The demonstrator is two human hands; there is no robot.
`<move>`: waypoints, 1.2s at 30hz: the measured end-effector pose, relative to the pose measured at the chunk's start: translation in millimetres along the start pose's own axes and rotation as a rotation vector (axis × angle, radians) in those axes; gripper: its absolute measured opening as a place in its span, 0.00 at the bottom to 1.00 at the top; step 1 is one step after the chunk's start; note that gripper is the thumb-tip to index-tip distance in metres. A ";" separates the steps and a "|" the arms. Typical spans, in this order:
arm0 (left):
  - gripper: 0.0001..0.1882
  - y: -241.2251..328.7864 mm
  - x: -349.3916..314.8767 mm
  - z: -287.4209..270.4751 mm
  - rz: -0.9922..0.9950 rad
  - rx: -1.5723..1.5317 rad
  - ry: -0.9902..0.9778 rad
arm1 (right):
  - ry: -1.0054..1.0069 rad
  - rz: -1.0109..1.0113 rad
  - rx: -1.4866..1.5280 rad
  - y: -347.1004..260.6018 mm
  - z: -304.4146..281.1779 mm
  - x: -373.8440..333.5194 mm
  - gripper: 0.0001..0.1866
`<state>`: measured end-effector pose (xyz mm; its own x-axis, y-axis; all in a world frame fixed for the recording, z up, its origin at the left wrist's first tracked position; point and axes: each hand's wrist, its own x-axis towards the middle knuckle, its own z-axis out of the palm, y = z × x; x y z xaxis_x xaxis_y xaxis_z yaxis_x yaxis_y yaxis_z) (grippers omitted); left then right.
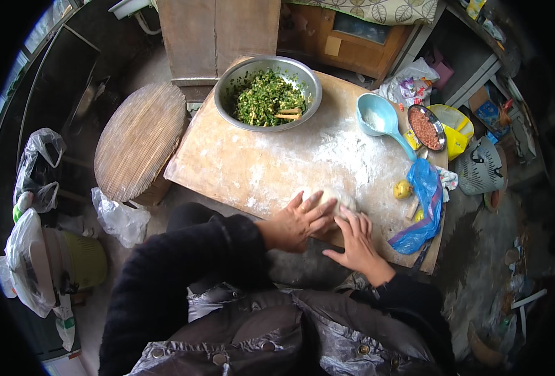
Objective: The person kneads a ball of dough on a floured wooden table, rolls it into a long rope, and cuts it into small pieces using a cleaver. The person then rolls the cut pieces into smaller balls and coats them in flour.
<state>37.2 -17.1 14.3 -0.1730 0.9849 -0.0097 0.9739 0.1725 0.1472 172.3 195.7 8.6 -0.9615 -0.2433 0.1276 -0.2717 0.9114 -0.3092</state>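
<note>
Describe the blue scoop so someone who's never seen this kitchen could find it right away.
Start at the floured wooden board. On its far right part, right of the metal bowl of chopped greens, lies the scoop, some white flour in its cup. It is the only pale blue, long-handled thing there; the blue plastic bag nearby is darker and crumpled.

Rough home kitchen: floured wooden board (271, 163) at centre, steel bowl of chopped greens (268, 94) at 12 o'clock, blue scoop (381, 119) at 2 o'clock.

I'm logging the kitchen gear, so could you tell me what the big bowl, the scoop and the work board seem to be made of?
The bowl looks like stainless steel: grey, shiny rim with reflections. The scoop seems plastic: even pale blue, smooth moulded shape. The board appears to be bare wood, tan and matte, dusted with flour. Both hands press dough on it.
</note>
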 end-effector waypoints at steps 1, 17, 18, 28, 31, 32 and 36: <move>0.48 4.3 -4.5 -2.4 0.066 -0.099 0.024 | 0.029 0.032 0.069 -3.2 -3.5 -7.0 0.59; 0.54 -82.9 94.0 15.9 -0.487 -0.380 0.117 | 0.057 0.186 -0.054 88.1 31.9 129.5 0.45; 0.53 -85.6 95.5 8.8 -0.435 -0.355 0.087 | 0.103 0.192 -0.044 84.0 29.6 129.6 0.47; 0.59 7.9 -6.5 -0.5 -0.007 -0.042 0.045 | 0.022 0.079 0.105 2.3 -7.5 -7.0 0.59; 0.57 20.1 -1.5 8.1 -0.259 -0.140 0.148 | 0.033 0.217 -0.125 -13.0 9.4 -4.3 0.60; 0.50 21.9 3.3 14.2 -0.264 -0.064 0.210 | 0.091 0.166 -0.018 -16.1 21.5 1.4 0.62; 0.40 18.8 19.8 44.3 -0.337 0.128 0.358 | 0.267 0.066 -0.154 12.1 53.7 23.5 0.61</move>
<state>58.6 6.4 -27.0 -0.4987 0.8107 0.3068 0.8614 0.5029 0.0714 144.2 183.3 -42.8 -0.9265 -0.1046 0.3615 -0.1799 0.9668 -0.1813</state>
